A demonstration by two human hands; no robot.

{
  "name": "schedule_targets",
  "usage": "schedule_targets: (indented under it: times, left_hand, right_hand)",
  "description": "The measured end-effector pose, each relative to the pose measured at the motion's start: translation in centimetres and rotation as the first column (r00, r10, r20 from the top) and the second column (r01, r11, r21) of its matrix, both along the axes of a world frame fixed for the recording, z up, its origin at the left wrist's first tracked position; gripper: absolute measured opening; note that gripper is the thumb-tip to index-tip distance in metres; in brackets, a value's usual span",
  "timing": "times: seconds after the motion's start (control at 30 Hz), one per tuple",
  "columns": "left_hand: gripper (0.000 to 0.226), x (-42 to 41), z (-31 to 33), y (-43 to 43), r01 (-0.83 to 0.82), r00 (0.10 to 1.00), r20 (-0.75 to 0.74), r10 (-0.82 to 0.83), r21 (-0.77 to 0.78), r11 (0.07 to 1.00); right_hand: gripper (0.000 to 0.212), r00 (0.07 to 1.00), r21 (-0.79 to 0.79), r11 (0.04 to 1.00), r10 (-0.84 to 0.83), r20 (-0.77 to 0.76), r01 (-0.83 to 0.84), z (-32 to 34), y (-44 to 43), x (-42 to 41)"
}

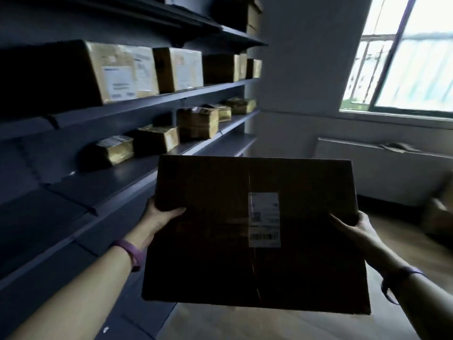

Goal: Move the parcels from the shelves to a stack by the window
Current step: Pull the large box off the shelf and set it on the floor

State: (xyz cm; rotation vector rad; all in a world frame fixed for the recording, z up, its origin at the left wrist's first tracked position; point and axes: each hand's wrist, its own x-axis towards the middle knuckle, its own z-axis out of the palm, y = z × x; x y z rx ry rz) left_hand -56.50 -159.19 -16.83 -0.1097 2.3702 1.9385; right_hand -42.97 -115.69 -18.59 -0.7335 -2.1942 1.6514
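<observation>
The parcel [255, 231] is brown with a white barcoded label [264, 219]. Shelves [117, 177] look dark grey-blue, wristbands [130, 253] purple.

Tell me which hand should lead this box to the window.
Probably right. The right hand grips the box on the edge nearest the window; the left hand holds the edge by the shelves.

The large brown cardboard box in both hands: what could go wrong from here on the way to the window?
The left hand and the right hand grip the large brown cardboard box by its side edges, with nothing seen under it, so it may slip down. The box also hides much of the floor ahead, and a blurred cardboard box lying below the window could trip the person.
</observation>
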Motion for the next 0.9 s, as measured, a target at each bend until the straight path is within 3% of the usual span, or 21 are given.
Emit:
schedule_targets:
  times: [0.27,0.43,0.57,0.7,0.9]
  left_hand:
    - [0.070,-2.2,-1.7,13.2,0.267,0.962,-0.042,-0.268,-0.037,0.963]
    - [0.064,-2.0,-3.5,19.8,0.322,0.944,-0.038,-0.327,-0.099,0.942]
    - [0.075,-2.0,-5.8,23.4,0.337,0.941,0.064,-0.331,-0.158,0.928]
    - [0.093,-2.0,-8.2,26.5,0.403,0.910,0.202,-0.363,-0.215,0.890]
    - [0.091,-2.8,-9.7,33.2,0.402,0.904,0.261,-0.338,-0.256,0.879]
  right_hand:
    - [0.060,0.955,-0.013,0.955,-0.296,0.012,0.296,-1.1,6.9,9.7]
    - [0.022,0.908,0.000,0.908,-0.418,0.036,0.419,-2.9,10.4,13.4]
    - [0.050,0.887,-0.016,0.891,-0.450,0.104,0.454,-6.0,14.0,14.7]
    - [0.058,0.884,-0.058,0.890,-0.438,0.164,0.451,-9.5,18.6,15.2]
    - [0.067,0.891,-0.087,0.901,-0.401,0.215,0.426,-12.0,26.3,14.0]
